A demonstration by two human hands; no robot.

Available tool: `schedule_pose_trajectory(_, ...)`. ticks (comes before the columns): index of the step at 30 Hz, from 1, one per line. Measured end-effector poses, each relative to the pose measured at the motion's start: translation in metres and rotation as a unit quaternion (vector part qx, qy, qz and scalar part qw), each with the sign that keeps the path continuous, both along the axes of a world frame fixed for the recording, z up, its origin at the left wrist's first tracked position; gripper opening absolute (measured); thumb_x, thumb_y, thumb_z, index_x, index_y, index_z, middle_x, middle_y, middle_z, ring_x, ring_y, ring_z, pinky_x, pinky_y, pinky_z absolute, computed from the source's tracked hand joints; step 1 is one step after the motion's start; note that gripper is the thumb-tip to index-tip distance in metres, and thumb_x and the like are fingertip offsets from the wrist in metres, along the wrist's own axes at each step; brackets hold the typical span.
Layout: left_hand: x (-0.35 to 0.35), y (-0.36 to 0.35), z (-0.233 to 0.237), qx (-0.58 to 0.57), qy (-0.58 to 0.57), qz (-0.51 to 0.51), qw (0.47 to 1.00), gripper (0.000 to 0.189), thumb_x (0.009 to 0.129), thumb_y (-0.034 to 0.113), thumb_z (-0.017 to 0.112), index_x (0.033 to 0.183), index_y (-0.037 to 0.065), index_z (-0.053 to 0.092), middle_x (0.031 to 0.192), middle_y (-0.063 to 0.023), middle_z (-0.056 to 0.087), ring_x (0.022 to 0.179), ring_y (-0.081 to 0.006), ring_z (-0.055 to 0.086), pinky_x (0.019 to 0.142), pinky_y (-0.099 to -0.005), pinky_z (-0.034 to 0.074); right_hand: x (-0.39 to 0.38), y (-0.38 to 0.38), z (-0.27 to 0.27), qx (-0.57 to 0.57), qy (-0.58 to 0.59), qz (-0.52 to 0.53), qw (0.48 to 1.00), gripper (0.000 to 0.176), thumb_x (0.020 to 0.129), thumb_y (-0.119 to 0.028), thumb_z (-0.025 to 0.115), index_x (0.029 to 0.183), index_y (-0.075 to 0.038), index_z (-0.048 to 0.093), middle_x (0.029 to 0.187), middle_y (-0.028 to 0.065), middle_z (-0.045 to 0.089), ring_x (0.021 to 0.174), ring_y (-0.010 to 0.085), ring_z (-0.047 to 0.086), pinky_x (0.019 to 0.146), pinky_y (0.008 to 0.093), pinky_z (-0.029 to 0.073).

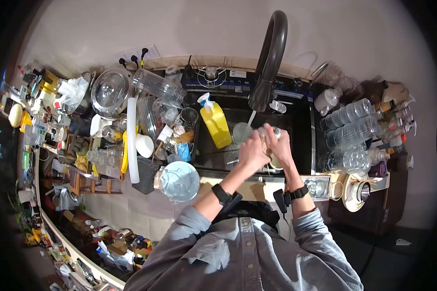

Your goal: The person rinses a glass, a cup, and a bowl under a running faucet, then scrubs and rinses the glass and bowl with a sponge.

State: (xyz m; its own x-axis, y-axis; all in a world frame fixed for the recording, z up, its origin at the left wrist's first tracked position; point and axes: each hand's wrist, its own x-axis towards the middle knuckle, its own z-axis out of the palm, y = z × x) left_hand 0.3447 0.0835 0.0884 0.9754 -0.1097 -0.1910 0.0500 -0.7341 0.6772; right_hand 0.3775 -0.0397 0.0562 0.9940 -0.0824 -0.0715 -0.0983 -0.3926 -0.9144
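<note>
My left hand (253, 153) and my right hand (280, 146) meet over the black sink (301, 160), just below the spout of the dark faucet (263, 89). The fingers of both are closed around a clear vessel (276, 131), mostly hidden by them; its exact kind does not show. Beside my left hand, a stream of water (251, 118) runs down from the spout, with a round clear item (241, 132) under it in the sink. A yellow bottle with a white pump (215, 125) stands in the sink to the left. A pale round item shows partly beneath my right hand.
Clear ribbed containers (352, 131) and several bottles crowd the counter on the right. Left of the sink are glassware, a round metal lid (111, 92) and a white tube (132, 140). A translucent bucket (179, 181) sits at the front edge.
</note>
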Motion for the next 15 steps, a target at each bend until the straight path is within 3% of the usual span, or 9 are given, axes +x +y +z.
schedule_pose_trajectory(3,-0.010,-0.020,-0.023,0.154,-0.101,0.017,0.983,0.078,0.057,0.005,0.077,0.123,-0.005,0.036,0.098,-0.0269,0.054,0.087,-0.0431,0.059,0.076,-0.0443,0.052,0.001,0.013,0.004,-0.091,-0.029,-0.035,0.995,0.044,0.087,-0.039,0.061,0.069,0.001,0.065,0.057,0.0115,0.062,0.054,0.0196,0.062,0.051,0.0341,0.044)
schedule_pose_trajectory(4,-0.008,-0.019,-0.026,0.148,-0.108,0.013,0.983,0.079,0.058,0.005,0.077,0.124,-0.005,0.036,0.099,-0.0261,0.054,0.087,-0.0429,0.060,0.077,-0.0435,0.052,0.000,0.015,0.021,-0.140,0.029,-0.030,0.989,0.045,0.085,-0.042,0.062,0.075,0.002,0.068,0.065,0.0208,0.064,0.064,0.0304,0.067,0.058,0.0388,0.048)
schedule_pose_trajectory(7,-0.007,-0.017,-0.032,0.127,-0.119,-0.003,0.985,0.083,0.058,0.005,0.078,0.128,-0.005,0.035,0.100,-0.0241,0.054,0.089,-0.0417,0.060,0.078,-0.0411,0.052,0.001,0.011,0.005,-0.137,0.022,-0.061,0.988,0.044,0.085,-0.042,0.061,0.073,0.000,0.069,0.061,0.0183,0.063,0.064,0.0338,0.066,0.058,0.0388,0.049)
schedule_pose_trajectory(9,-0.004,-0.013,-0.029,0.116,-0.128,-0.018,0.985,0.085,0.058,0.008,0.080,0.129,-0.005,0.035,0.102,-0.0235,0.056,0.092,-0.0401,0.060,0.081,-0.0398,0.051,0.002,0.006,-0.001,-0.085,0.004,-0.076,0.993,0.044,0.085,-0.041,0.062,0.071,0.001,0.067,0.058,0.0160,0.062,0.058,0.0272,0.064,0.055,0.0368,0.047)
schedule_pose_trajectory(12,0.008,-0.002,-0.009,-0.039,-0.001,-0.001,0.999,0.082,0.057,0.011,0.082,0.126,-0.003,0.040,0.106,-0.0214,0.059,0.099,-0.0328,0.061,0.084,-0.0366,0.050,-0.002,-0.003,0.007,-0.024,-0.028,-0.050,0.998,0.044,0.087,-0.037,0.062,0.068,0.003,0.064,0.053,0.0107,0.057,0.051,0.0148,0.055,0.051,0.0335,0.043)
schedule_pose_trajectory(14,0.030,0.016,-0.024,-0.244,0.108,-0.085,0.960,0.084,0.055,0.018,0.083,0.125,-0.004,0.042,0.109,-0.0232,0.060,0.101,-0.0317,0.061,0.085,-0.0356,0.050,-0.005,-0.004,0.008,0.038,-0.048,-0.026,0.998,0.043,0.088,-0.033,0.062,0.066,0.003,0.059,0.051,0.0047,0.049,0.052,0.0066,0.040,0.047,0.0305,0.037)
schedule_pose_trajectory(15,0.037,0.022,-0.035,-0.342,0.161,-0.127,0.917,0.085,0.054,0.022,0.083,0.124,-0.004,0.043,0.110,-0.0241,0.060,0.103,-0.0311,0.061,0.086,-0.0350,0.049,-0.007,-0.004,0.008,0.038,-0.051,-0.022,0.998,0.043,0.088,-0.033,0.062,0.065,0.003,0.058,0.051,0.0046,0.049,0.053,0.0066,0.040,0.048,0.0303,0.037)
